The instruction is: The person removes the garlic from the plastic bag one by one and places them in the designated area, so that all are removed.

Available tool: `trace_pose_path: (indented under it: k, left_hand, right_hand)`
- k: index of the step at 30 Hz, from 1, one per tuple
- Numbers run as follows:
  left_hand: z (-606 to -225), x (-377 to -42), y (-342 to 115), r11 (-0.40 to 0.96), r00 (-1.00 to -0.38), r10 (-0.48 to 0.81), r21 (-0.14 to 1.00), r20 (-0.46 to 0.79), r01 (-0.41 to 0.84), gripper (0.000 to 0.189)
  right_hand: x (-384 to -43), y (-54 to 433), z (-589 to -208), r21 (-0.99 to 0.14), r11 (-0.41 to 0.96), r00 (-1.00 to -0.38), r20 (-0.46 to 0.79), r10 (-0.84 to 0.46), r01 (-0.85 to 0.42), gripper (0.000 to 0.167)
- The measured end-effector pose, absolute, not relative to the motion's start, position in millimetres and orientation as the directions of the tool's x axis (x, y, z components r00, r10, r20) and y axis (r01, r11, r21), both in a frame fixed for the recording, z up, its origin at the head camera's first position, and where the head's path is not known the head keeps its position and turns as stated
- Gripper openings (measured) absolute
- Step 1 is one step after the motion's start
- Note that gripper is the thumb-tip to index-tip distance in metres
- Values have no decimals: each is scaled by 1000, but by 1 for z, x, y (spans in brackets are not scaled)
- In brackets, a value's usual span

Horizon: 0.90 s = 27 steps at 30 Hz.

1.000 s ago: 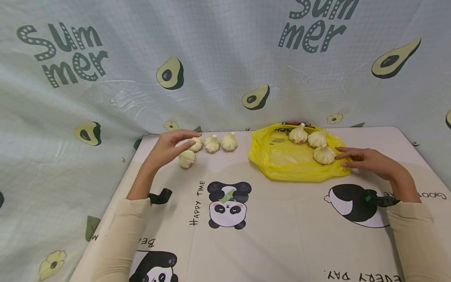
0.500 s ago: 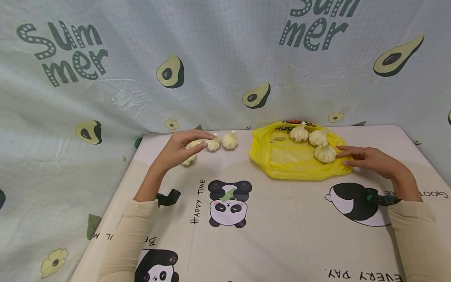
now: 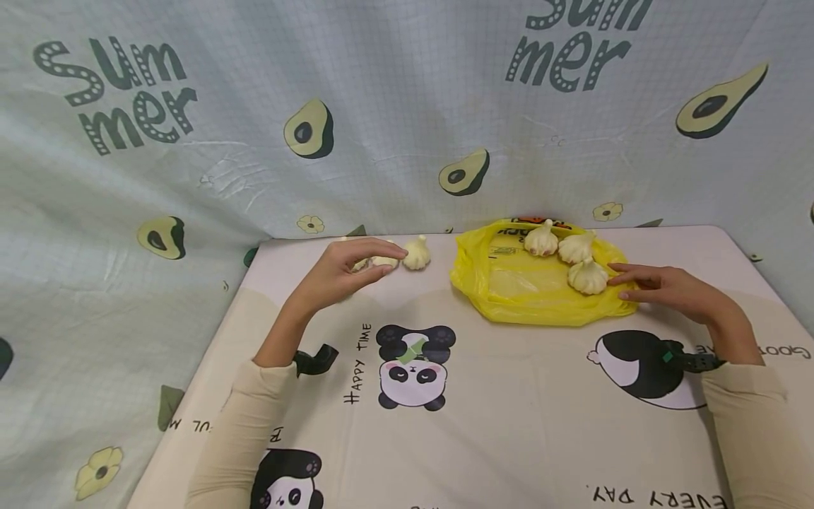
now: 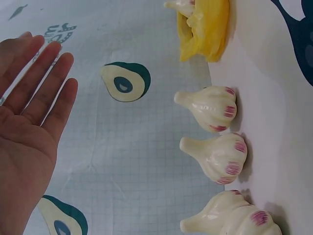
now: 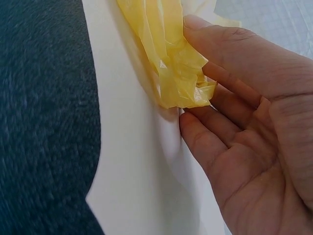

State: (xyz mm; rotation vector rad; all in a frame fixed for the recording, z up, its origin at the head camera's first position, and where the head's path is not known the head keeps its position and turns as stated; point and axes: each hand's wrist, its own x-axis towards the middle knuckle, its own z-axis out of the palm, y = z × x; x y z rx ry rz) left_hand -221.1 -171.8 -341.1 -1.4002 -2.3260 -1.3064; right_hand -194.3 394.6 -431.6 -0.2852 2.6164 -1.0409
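My left hand (image 3: pixel 346 272) hovers over the garlic bulbs on the left, fingers and thumb apart with nothing between them. Its fingertips reach the rightmost loose bulb (image 3: pixel 417 253) in the head view and partly hide the others. The left wrist view shows the palm with straight fingers (image 4: pixel 61 110), beside a row of garlic bulbs (image 4: pixel 215 159). My right hand (image 3: pixel 668 288) rests at the right edge of a yellow plastic bag (image 3: pixel 534 309), thumb and fingers loosely spread around its crumpled rim. Three garlic bulbs (image 3: pixel 588 277) lie on the bag's right part.
The table (image 3: pixel 502 438) wears a cream cloth printed with pandas and lettering. Behind it and to the left hangs a pale curtain (image 3: pixel 381 85) with avocado prints. Each wrist bears a black strap (image 3: pixel 693 362).
My left hand has moved to the right over the row of garlic bulbs, covering the left ones. My right hand, the bag and the bulbs have stayed in place.
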Motion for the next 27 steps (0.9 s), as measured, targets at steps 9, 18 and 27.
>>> trace_pose_path:
  k: [9, 18, 27]
  left_hand:
    - [-341, -220, -169, 195, -541, 671, 584, 506, 788, 28]
    - [-345, -221, -159, 137, -518, 682, 604, 517, 785, 29]
    - [-346, -222, -143, 132, -512, 696, 611, 504, 781, 27]
  right_hand:
    - [-195, 395, -432, -669, 740, -934, -214, -285, -72, 45]
    - [-196, 394, -434, -690, 720, -934, -207, -291, -72, 45]
    - [-198, 395, -437, -698, 713, -934, -203, -295, -73, 45]
